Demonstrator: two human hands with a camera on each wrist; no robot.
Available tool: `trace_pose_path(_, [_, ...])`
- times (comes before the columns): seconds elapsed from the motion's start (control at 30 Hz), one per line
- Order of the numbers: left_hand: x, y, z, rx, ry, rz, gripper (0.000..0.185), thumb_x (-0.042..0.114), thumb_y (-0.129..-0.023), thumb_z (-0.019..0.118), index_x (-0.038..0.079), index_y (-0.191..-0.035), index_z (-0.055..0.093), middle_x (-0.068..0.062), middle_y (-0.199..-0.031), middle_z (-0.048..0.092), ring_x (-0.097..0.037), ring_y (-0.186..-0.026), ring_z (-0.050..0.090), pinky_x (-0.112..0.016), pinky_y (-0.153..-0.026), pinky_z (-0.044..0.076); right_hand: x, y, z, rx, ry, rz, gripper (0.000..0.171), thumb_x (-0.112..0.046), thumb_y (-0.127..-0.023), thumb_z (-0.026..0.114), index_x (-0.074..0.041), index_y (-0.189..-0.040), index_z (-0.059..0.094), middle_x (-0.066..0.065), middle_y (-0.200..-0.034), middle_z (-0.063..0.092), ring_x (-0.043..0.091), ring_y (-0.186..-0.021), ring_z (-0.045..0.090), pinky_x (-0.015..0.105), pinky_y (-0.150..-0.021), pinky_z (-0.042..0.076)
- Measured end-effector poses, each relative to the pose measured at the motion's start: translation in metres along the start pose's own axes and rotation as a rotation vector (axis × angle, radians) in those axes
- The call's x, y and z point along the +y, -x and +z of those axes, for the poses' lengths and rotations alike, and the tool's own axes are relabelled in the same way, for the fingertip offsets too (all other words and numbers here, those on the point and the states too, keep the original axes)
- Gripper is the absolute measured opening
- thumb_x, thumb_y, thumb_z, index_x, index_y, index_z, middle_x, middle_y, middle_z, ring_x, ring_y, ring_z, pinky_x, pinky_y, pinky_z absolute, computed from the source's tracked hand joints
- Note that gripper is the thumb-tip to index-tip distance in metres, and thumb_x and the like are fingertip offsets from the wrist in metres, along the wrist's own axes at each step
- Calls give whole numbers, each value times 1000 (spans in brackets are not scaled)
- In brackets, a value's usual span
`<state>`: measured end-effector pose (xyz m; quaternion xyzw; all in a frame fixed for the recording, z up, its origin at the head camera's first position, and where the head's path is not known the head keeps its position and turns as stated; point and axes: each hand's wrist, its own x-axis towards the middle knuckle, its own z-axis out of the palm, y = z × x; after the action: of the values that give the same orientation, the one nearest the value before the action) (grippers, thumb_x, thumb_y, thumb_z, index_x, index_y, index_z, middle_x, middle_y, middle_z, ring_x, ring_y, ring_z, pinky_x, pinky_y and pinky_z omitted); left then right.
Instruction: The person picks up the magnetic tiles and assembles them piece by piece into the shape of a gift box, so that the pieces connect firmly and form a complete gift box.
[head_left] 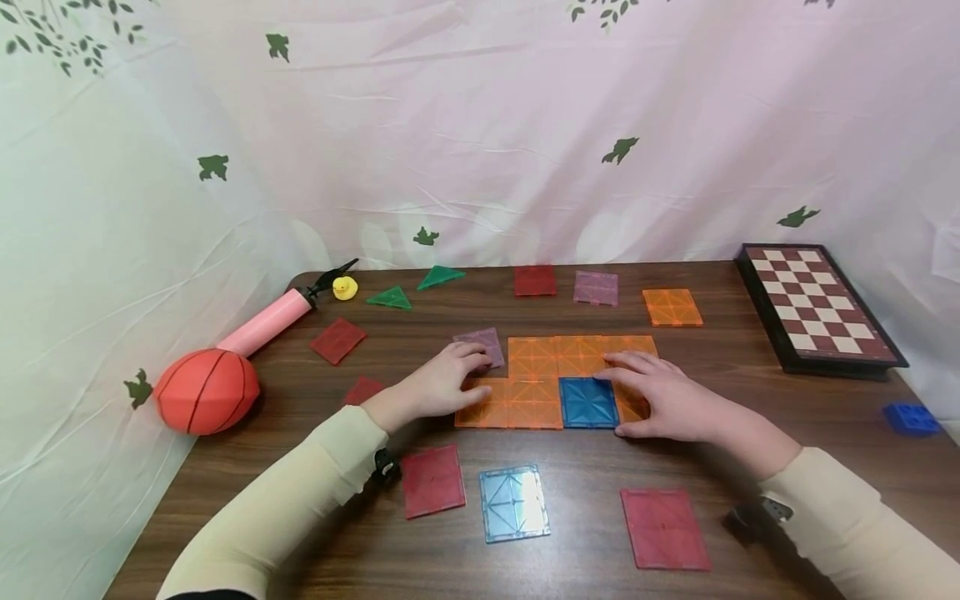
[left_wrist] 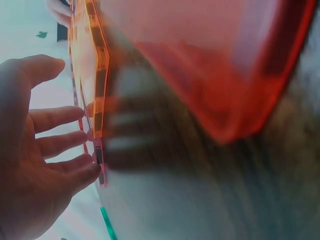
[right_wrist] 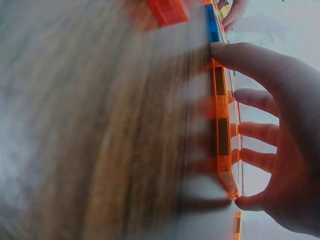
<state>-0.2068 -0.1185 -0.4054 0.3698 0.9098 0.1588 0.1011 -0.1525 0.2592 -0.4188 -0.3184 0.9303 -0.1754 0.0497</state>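
Nearest cam: red tile (head_left: 664, 528) & clear-blue tile (head_left: 513, 502) on table (head_left: 750, 400). Behind them, joined orange tiles (head_left: 555, 357) w/ blue tile (head_left: 588, 402), mid-table. L hand (head_left: 438, 384) flat, fingers relaxed on left edge by purple tile (head_left: 480, 345); R hand (head_left: 667, 398) flat, pressing right side.

Even, bright light over the table (head_left: 750, 392).
Head view sharp, edges bowed; both wrist views badly blurred.

- Joined tiles (head_left: 555, 357): orange, one blue (head_left: 588, 402)
- Loose tiles: red (head_left: 432, 480), pale blue (head_left: 513, 502), purple (head_left: 596, 287), green (head_left: 390, 297)
- Ball (head_left: 207, 390): orange, black-lined
- Board (head_left: 817, 304): checkered red and white
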Motion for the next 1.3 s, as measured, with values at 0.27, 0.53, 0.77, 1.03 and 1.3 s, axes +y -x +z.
trace_pose_path(0.27, [6, 3, 1, -11, 9, 24, 50, 32, -99, 64, -1, -137, 60, -21, -149, 49, -37, -141, 40, -46, -117, 31, -3, -5, 2, -17, 11, 25, 76, -51, -84, 81, -22, -148, 54, 15, -157, 41, 42, -141, 35, 74, -106, 27])
trace_pose_path(0.53, [10, 7, 6, -72, -12, 42, 72, 47, -96, 67, 11, -155, 45, -17, -162, 31, -39, -150, 22, -53, -119, 23, -9, -11, 1, -25, 2, 9, 76, -51, -84, 82, -22, -149, 54, 16, -157, 41, 41, -141, 35, 73, -108, 26])
trace_pose_path(0.77, [18, 12, 6, -168, -82, -33, 85, 63, -89, 69, 29, -160, 37, -8, -168, 20, -41, -153, 11, -68, -115, 19, -16, -22, 2, -48, 8, 2, 78, -55, -86, 78, -22, -151, 52, 16, -158, 38, 43, -143, 33, 73, -108, 27])
trace_pose_path(1.03, [16, 12, 4, -158, -90, -30, 76, 52, -91, 72, 28, -158, 42, -11, -167, 25, -44, -150, 18, -68, -113, 24, -13, -40, -13, -56, 3, 22, 66, -51, -94, 71, -14, -146, 56, 18, -149, 50, 43, -135, 45, 71, -105, 34])
trace_pose_path(1.3, [14, 11, 4, -158, -96, -20, 81, 52, -91, 73, 21, -159, 40, -11, -166, 28, -45, -150, 20, -62, -115, 25, 25, -86, -34, -5, -3, 188, 57, -33, -102, 65, 1, -146, 51, 30, -152, 40, 51, -140, 34, 66, -111, 29])
